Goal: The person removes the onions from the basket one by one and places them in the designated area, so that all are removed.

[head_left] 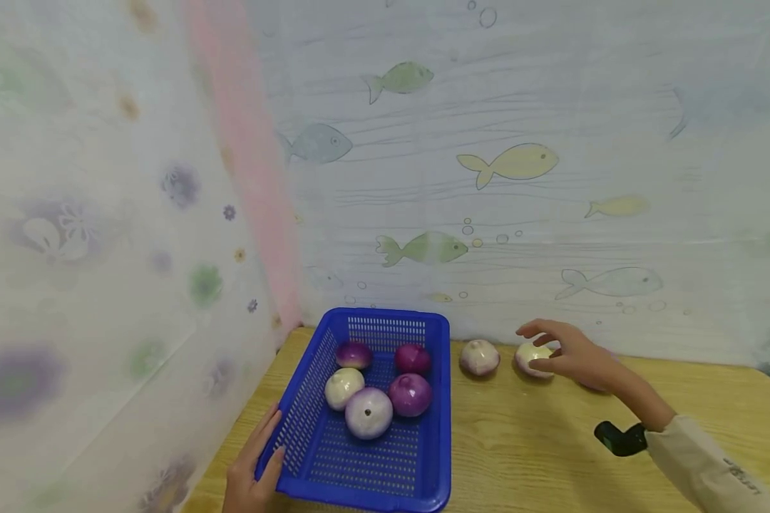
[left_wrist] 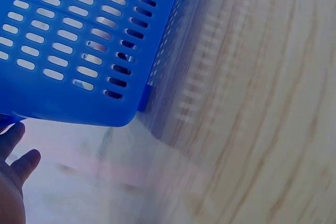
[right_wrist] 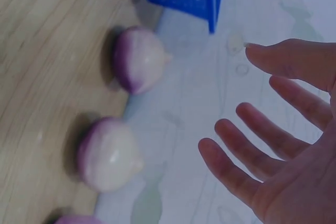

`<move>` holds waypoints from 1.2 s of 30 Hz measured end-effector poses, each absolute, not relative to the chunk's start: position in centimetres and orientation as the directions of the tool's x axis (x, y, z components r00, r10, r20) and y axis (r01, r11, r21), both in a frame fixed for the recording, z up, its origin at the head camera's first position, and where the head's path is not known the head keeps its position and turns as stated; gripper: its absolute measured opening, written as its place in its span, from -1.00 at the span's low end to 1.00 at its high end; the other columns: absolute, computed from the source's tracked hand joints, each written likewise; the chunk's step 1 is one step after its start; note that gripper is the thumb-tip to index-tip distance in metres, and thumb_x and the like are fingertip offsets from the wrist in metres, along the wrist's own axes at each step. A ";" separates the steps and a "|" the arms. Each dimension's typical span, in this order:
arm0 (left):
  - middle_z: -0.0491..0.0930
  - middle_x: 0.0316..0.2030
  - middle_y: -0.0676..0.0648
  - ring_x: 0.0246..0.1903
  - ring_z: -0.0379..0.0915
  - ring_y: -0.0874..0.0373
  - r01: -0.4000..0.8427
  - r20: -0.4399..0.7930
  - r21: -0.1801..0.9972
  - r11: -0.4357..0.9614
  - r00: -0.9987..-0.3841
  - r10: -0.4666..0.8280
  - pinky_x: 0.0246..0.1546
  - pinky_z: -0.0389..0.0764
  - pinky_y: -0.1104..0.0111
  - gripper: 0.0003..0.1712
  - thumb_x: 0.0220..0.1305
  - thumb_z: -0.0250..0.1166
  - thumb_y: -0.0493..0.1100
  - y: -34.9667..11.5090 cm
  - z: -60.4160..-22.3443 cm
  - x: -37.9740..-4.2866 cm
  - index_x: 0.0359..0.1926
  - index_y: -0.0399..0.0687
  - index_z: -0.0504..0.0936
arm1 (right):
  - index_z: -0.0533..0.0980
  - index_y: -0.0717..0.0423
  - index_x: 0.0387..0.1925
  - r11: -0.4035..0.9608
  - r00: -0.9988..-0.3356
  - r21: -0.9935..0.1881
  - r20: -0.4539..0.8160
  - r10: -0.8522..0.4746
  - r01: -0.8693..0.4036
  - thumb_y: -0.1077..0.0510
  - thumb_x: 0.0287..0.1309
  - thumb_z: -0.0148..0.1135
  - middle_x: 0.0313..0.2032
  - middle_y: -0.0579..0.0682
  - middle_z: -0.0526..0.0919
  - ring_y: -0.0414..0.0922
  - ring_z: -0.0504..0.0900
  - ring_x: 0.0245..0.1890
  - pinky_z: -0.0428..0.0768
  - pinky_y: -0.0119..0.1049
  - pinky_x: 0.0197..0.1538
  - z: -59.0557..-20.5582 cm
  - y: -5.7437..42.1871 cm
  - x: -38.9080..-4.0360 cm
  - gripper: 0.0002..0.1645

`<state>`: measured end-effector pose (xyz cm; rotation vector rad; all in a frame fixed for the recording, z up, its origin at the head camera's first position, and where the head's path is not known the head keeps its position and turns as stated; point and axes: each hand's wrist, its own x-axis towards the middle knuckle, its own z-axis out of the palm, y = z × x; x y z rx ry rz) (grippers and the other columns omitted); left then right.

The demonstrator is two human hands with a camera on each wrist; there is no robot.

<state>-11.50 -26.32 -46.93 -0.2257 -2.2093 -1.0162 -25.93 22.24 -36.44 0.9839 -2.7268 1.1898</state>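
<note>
We count five onions (head_left: 411, 395) inside the blue basket (head_left: 443, 427); three onions (head_left: 480, 358) remain right, on the table (head_left: 520, 456). Our left hand (head_left: 252, 467) holds the basket's left rim; our right hand (head_left: 572, 353), fingers spread, is empty.

Table (head_left: 520, 442): light yellow-brown wood, streaked grain, slight sheen. Blue slotted plastic basket (head_left: 445, 427) standing upright on left part, near left edge. Right of basket, three onions in row along back edge, spaced apart. First onion (head_left: 480, 358) just beside basket: whitish, purple toward underside. Second onion (head_left: 527, 363): same two tones, partly covered in head view. Third onion (head_left: 592, 387): mostly hidden there, purple skin showing.
</note>
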 end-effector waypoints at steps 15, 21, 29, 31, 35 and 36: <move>0.39 0.25 -0.10 0.21 0.02 0.64 0.287 0.563 0.542 0.790 -0.821 -0.088 0.10 0.03 0.83 -0.37 0.15 0.34 -0.24 -26.6 -45.8 -10.8 0.27 -0.14 0.43 | 0.44 0.07 0.07 0.436 -0.733 -0.682 0.220 -0.644 -0.587 0.11 0.13 0.30 0.05 0.09 0.51 0.09 0.52 -0.01 0.59 -0.12 -0.12 -34.8 16.4 -25.4 -0.54; 0.36 0.27 -0.14 0.21 -0.06 0.69 0.290 0.549 0.520 0.804 -0.834 -0.054 0.10 -0.02 0.85 -0.35 0.18 0.32 -0.21 -26.5 -45.6 -11.0 0.30 -0.15 0.38 | 0.44 0.08 0.08 0.388 -0.702 -0.703 0.222 -0.677 -0.596 0.11 0.16 0.28 0.05 0.08 0.52 0.08 0.51 -0.01 0.58 -0.13 -0.11 -34.4 14.4 -25.2 -0.55; 0.32 0.30 -0.14 0.23 -0.09 0.69 0.290 0.532 0.515 0.806 -0.846 -0.035 0.10 -0.05 0.86 -0.33 0.21 0.30 -0.20 -26.7 -45.7 -11.1 0.33 -0.14 0.33 | 0.45 0.07 0.06 0.327 -0.657 -0.725 0.225 -0.719 -0.606 0.19 0.15 0.26 0.04 0.06 0.53 0.12 0.51 -0.01 0.60 -0.23 -0.13 -34.6 11.5 -25.1 -0.59; 0.31 0.31 -0.12 0.24 -0.09 0.68 0.296 0.536 0.514 0.805 -0.844 -0.032 0.10 -0.05 0.85 -0.33 0.21 0.30 -0.21 -26.7 -45.8 -11.0 0.34 -0.13 0.33 | 0.46 0.06 0.06 0.333 -0.655 -0.723 0.214 -0.725 -0.605 0.18 0.14 0.28 0.03 0.02 0.53 0.10 0.51 -0.02 0.60 -0.24 -0.13 -34.6 10.7 -25.1 -0.58; 0.31 0.31 -0.12 0.27 -0.03 0.60 0.332 0.563 0.522 0.786 -0.826 -0.025 0.13 -0.02 0.82 -0.33 0.19 0.30 -0.27 -26.6 -45.9 -11.1 0.33 -0.16 0.33 | 0.47 0.03 0.05 0.356 -0.645 -0.704 0.189 -0.740 -0.615 0.11 0.12 0.30 -0.02 -0.05 0.54 0.01 0.52 -0.04 0.59 -0.26 -0.15 -34.8 9.4 -25.2 -0.57; 0.31 0.31 -0.13 0.27 -0.02 0.58 0.337 0.568 0.519 0.785 -0.823 -0.023 0.14 -0.01 0.81 -0.33 0.18 0.30 -0.27 -26.6 -45.9 -11.1 0.33 -0.16 0.33 | 0.47 0.02 0.05 0.359 -0.642 -0.701 0.184 -0.744 -0.617 0.09 0.12 0.30 -0.03 -0.07 0.54 -0.01 0.53 -0.05 0.59 -0.27 -0.16 -34.9 9.1 -25.3 -0.56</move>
